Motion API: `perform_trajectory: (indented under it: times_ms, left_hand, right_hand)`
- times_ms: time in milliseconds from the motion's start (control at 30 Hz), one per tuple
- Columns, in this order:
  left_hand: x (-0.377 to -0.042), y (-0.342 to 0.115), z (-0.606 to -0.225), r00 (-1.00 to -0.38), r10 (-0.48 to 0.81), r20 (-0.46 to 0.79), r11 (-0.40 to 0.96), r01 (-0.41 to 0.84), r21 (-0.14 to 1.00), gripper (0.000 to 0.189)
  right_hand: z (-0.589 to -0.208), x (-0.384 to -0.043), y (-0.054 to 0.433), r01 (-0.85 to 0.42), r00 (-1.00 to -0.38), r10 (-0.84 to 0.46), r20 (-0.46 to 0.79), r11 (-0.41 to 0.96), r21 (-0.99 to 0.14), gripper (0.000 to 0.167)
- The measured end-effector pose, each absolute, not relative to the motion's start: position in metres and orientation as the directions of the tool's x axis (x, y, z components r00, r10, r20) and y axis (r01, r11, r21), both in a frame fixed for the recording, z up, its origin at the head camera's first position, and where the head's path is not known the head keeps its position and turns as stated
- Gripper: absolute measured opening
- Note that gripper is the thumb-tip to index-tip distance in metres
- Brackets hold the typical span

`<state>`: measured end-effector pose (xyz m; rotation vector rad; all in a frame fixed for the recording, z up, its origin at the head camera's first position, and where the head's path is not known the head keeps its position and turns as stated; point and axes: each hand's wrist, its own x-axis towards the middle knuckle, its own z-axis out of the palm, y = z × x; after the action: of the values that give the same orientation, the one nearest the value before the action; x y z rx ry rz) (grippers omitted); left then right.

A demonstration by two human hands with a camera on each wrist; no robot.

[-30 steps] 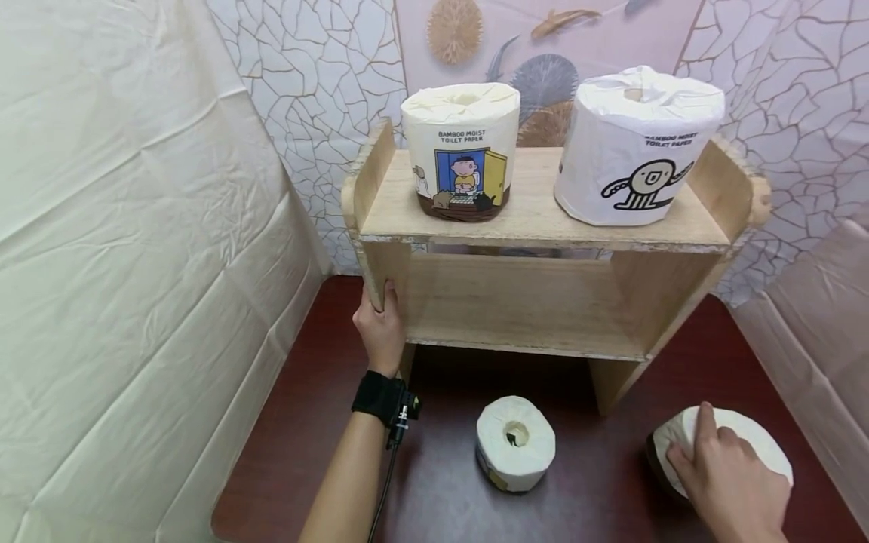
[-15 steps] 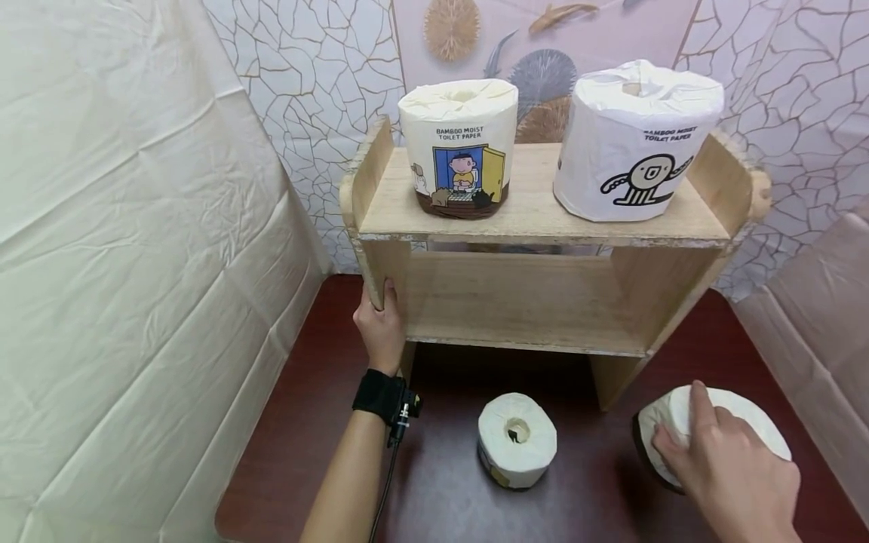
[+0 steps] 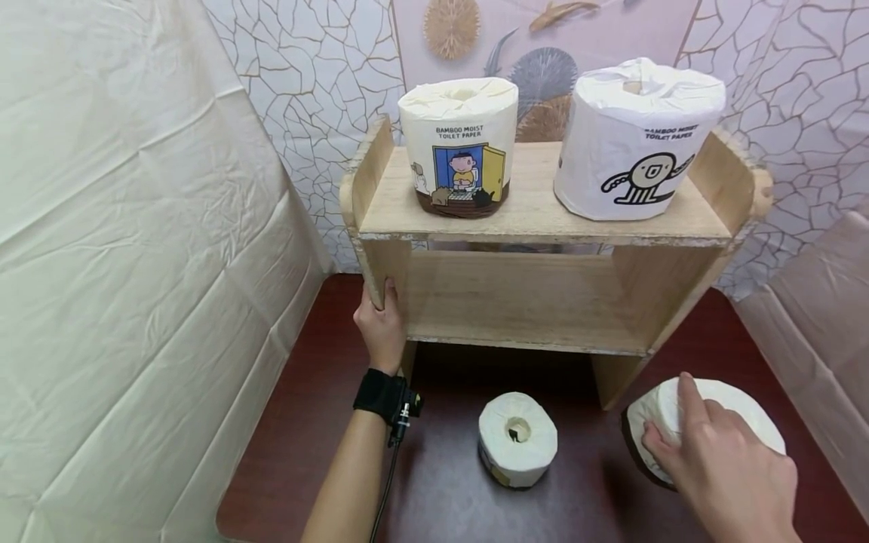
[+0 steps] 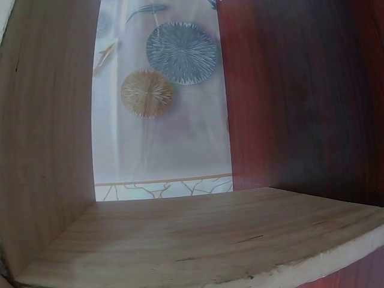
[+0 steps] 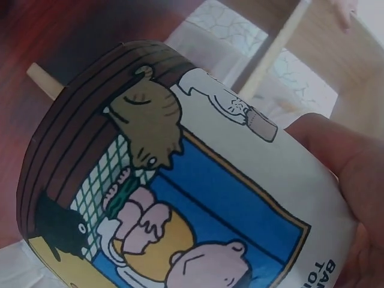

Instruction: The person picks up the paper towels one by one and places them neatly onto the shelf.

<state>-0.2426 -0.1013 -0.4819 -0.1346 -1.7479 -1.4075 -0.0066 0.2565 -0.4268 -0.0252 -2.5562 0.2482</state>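
Note:
My left hand [image 3: 382,332] grips the left side panel of a small wooden shelf [image 3: 516,302], its thumb over the front edge. The left wrist view looks into the bare wood [image 4: 198,240] of that shelf. At the lower right, my right hand [image 3: 726,460] holds a wrapped toilet paper roll [image 3: 747,407] from above. Close up in the right wrist view, the roll's wrapper [image 5: 180,180] carries a cartoon figure and cats, and dark shadow lies on the table below it. Another toilet paper roll [image 3: 518,434] stands on the table in front of the shelf.
On the top board stand a cream toilet paper roll [image 3: 458,147] at left and a white toilet paper roll [image 3: 641,143] at right. The dark red table [image 3: 299,445] is bounded by a pale cloth wall [image 3: 149,264] on the left and another cloth [image 3: 828,332] on the right.
The right hand has carried its toilet paper roll a little leftward and toward the shelf. My left hand keeps its grip on the side panel; the other rolls stay where they were.

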Motion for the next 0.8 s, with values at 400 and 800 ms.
perform_trajectory:
  times_ms: [400,800]
  left_hand:
    - [-0.243,-0.102,-0.481,-0.62,-0.412,0.668,0.352,0.567,0.744,0.035]
    - [-0.242,-0.102,-0.483,-0.619,-0.411,0.67,0.358,0.566,0.743,0.036]
  right_hand:
    - [-0.407,-0.012,0.247,-0.054,-0.836,0.05,0.546,0.984,-0.173,0.075]
    - [-0.384,-0.021,0.236,-0.086,-0.845,0.011,0.534,0.984,-0.156,0.076]
